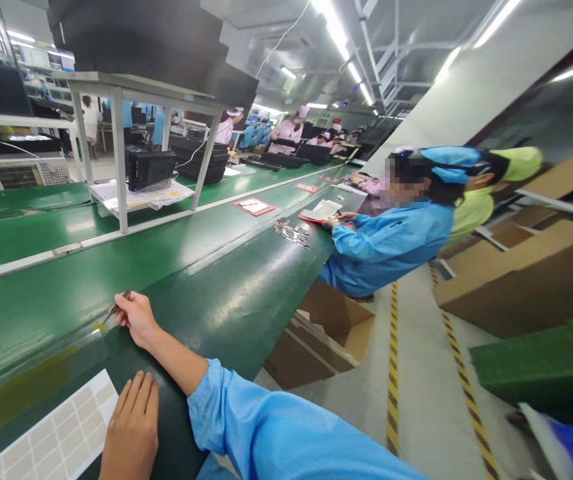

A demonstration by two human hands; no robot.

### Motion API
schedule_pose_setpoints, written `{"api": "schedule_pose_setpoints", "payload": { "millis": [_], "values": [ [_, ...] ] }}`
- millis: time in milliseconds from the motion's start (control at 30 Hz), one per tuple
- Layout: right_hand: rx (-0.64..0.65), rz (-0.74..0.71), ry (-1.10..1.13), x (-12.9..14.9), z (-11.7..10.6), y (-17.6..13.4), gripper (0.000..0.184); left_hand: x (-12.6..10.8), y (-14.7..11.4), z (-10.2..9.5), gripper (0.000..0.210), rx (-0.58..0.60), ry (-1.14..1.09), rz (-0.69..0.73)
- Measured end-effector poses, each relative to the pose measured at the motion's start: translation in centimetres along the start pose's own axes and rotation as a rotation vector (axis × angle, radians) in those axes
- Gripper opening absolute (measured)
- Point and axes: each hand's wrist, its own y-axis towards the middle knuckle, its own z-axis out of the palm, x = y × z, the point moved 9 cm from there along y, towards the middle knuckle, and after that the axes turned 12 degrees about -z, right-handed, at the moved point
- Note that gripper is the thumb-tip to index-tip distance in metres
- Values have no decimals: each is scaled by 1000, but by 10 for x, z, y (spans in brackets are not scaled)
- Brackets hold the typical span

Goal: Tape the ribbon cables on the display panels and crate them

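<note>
My right hand (137, 319) pinches a pair of dark tweezers (115, 308) over the green bench. Their tips point down and left, at a small yellowish piece (99, 327) by the end of a clear strip. Palm down at the bottom, my left hand (133, 427) lies with its fingers stretched and close together. Its fingertips reach the right edge of a white sheet (58, 428) that carries rows of beige rectangular labels. Wide yellow-green tape (21, 393) runs along the bench just beyond the sheet.
A red-bordered card (254, 206) rests farther along the green bench (206, 313). Several thin dark parts (292, 233) are piled near a co-worker in blue (391, 240). A white-legged shelf (118, 160) stands at left. An open cardboard box (326, 333) sits on the floor.
</note>
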Motion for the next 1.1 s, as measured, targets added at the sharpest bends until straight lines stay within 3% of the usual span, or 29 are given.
{"api": "schedule_pose_setpoints", "payload": {
  "millis": [400,700,1100],
  "values": [
    [11,22,3,-9,-5,-3,26,0,6,-13,64,-14,-45,-35],
    [11,32,-8,-13,-6,-4,27,1,-2,-3,65,19,-68,-42],
    [15,36,-5,-13,-8,-6,28,2,-1,-4,60,-13,-125,-109]
  ]
}}
